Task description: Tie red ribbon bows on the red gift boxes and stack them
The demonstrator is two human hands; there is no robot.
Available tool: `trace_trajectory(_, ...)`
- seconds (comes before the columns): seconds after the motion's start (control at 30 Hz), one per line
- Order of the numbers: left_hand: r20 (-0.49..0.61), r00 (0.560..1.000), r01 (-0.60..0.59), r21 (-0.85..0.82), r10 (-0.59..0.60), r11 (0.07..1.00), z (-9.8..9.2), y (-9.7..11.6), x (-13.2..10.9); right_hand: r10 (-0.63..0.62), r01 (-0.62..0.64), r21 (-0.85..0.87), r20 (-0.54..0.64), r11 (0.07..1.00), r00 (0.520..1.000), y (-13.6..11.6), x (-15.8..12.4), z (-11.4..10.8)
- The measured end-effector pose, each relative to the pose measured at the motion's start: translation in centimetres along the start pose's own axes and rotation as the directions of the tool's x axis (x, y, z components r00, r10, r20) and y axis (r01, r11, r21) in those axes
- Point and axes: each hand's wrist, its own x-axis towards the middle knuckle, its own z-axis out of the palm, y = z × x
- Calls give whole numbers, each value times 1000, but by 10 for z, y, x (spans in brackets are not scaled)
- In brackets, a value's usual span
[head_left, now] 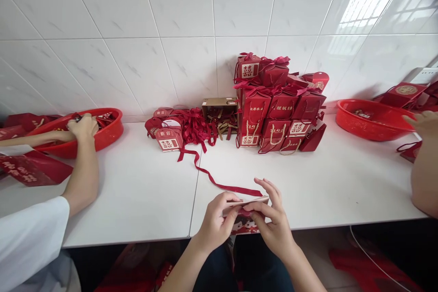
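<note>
At the table's front edge I hold a small red gift box [245,226] with printed figures on its front and a pale inner flap standing up at the top. My left hand [218,221] grips its left side, thumb and fingers at the upper edge. My right hand [273,221] pinches the top edge between thumb and forefinger, its other fingers raised. Something pinkish-red shows between the fingertips, too covered to make out. A loose red ribbon [214,179] runs across the table from a ribbon pile [196,127] and ends just behind the box.
Stacked finished red boxes [263,105] with bows and cord handles stand against the wall. Left of them are a cardboard box [221,102] of ribbons and flat red cards [169,139]. Red basins stand left [118,127] and right [362,130], with co-workers' arms near both.
</note>
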Motion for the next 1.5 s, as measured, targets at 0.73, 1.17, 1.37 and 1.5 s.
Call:
trace_trajectory(0.73, -373, 883, -2, 602, 284, 799, 33, 10, 5, 457, -472, 366, 132, 802, 879, -6, 14, -1)
trace_trajectory(1.17, -365, 912, 32, 513, 185, 858, 24, 5, -2, 508, -478, 494, 83, 726, 857, -7, 5, 9)
trace_trajectory(1.37, -186, 980, 157, 480, -75, 863, -10, 11, -19, 422, -419, 437, 95, 796, 901, 4, -3, 6)
trace_trajectory(1.5, -32, 981, 188, 445, -194, 876, -32, 21, -27, 359, -333, 423, 20, 843, 933, 8, -9, 6)
